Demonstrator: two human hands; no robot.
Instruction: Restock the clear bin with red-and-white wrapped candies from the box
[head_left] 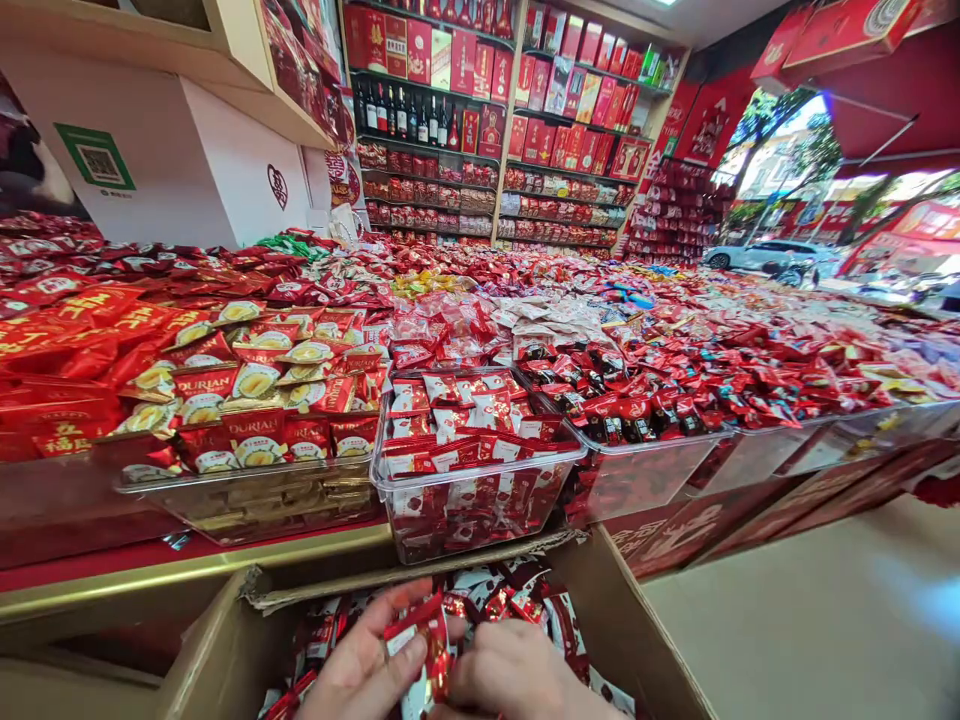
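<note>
My left hand (367, 660) is closed on a red and white wrapped candy packet (429, 640), with the thumb across its front. Fingers of my right hand (517, 675) curl against the packet's right side; the hand hides what its fingertips grip, if anything. Both hands are over an open cardboard box (626, 610) of similar red, white and brown packets (566, 630). Just beyond the box stands a clear plastic bin (480, 470) with red and white packets in upright rows.
A bin of durian-labelled packets (255, 440) adjoins on the left, and a bin of red and black sweets (637, 415) on the right. Shelves of red boxes and bottles (427, 115) line the back. Tiled floor (810, 610) lies at the right.
</note>
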